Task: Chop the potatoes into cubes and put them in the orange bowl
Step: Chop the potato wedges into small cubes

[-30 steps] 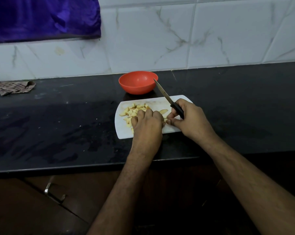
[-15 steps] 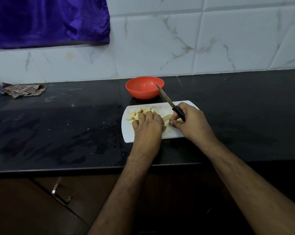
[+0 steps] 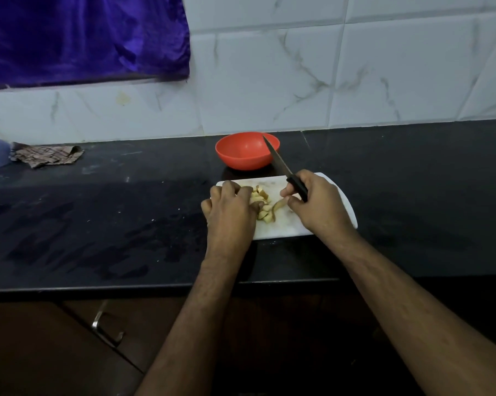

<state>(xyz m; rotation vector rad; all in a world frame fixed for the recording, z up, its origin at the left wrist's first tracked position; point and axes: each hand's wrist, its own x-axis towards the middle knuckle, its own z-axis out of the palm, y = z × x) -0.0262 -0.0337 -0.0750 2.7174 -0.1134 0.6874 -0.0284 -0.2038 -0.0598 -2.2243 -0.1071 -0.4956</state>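
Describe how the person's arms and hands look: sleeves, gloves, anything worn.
Both arms are bare from the bottom of the frame up to the hands; no sleeve shows in the head view. The left hand and the right hand wear no gloves. No watch, bracelet or ring shows on the parts that face the camera. Both forearms carry light hair.

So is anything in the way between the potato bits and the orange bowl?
Nothing sits on the bare white cutting board between the pale potato cubes and the round orange plastic bowl. Only the black-handled knife, held in the right hand, slants up across the bowl's right rim.
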